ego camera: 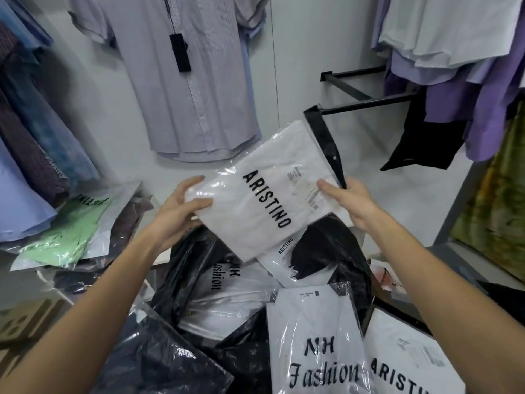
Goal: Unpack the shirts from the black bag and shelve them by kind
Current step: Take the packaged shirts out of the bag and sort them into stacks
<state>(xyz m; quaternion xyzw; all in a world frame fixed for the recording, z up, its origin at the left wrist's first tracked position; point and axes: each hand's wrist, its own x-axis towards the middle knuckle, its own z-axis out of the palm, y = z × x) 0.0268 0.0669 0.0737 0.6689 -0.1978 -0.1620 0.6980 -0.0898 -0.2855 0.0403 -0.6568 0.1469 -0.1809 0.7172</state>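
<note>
I hold a white folded shirt in a clear plastic pack printed ARISTINO (267, 191) up above the black bag (193, 268). My left hand (181, 206) grips its left edge, thumb on top. My right hand (346, 200) pinches its right edge near the black flap. The black bag lies open below, with several packed shirts in it: one marked NH Fashion (318, 345), another ARISTINO pack (403, 362) at the lower right, and a dark shirt pack (321, 251).
A green shirt pack (71, 231) lies on a pile on the white shelf (159, 177) at the left. A lilac short-sleeved shirt (187, 81) hangs on the wall ahead. Hung shirts crowd the left and the upper right, where black rails (366, 102) stick out.
</note>
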